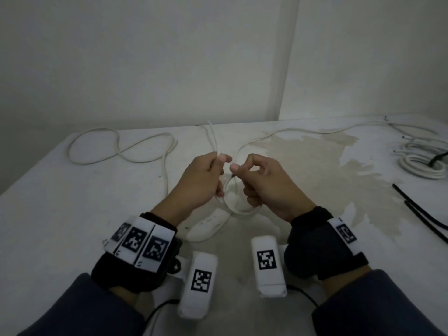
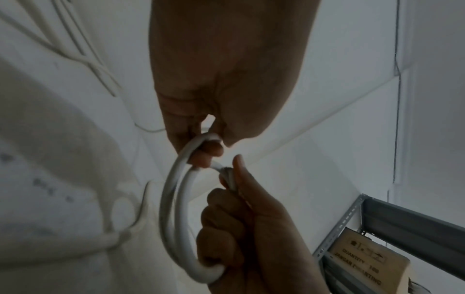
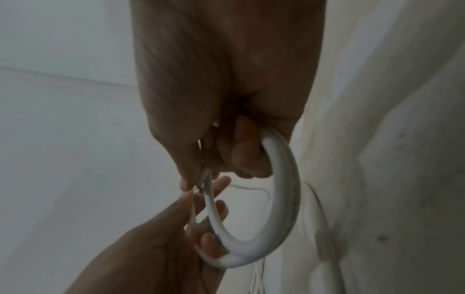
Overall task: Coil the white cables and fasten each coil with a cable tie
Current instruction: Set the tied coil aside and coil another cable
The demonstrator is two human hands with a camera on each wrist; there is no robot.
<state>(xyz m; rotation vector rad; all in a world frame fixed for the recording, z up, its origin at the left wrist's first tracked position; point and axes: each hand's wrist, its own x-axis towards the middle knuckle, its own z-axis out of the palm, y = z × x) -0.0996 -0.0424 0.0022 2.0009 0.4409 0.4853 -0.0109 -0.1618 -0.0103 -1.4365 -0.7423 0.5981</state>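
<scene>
Above the middle of the table both my hands hold one white cable (image 1: pixel 238 210), bent into a small double loop (image 2: pixel 173 199) between them. My left hand (image 1: pixel 219 166) grips the loop's left side, and two strands rise from its fist toward the wall. My right hand (image 1: pixel 238 166) curls round the loop's right side (image 3: pixel 284 199), and its thumb (image 2: pixel 241 179) pinches the cable's cut end. The rest of this cable trails away across the table. A finished white coil (image 1: pixel 421 166) with a black tie lies at the far right.
Loose white cable (image 1: pixel 121 146) snakes over the table's left half and another run (image 1: pixel 315 129) goes to the back right. Black cable ties (image 1: pixel 421 212) lie at the right edge. A white oblong object (image 1: pixel 211 224) sits under my hands. A metal shelf (image 2: pixel 402 218) holds a cardboard box (image 2: pixel 370 264).
</scene>
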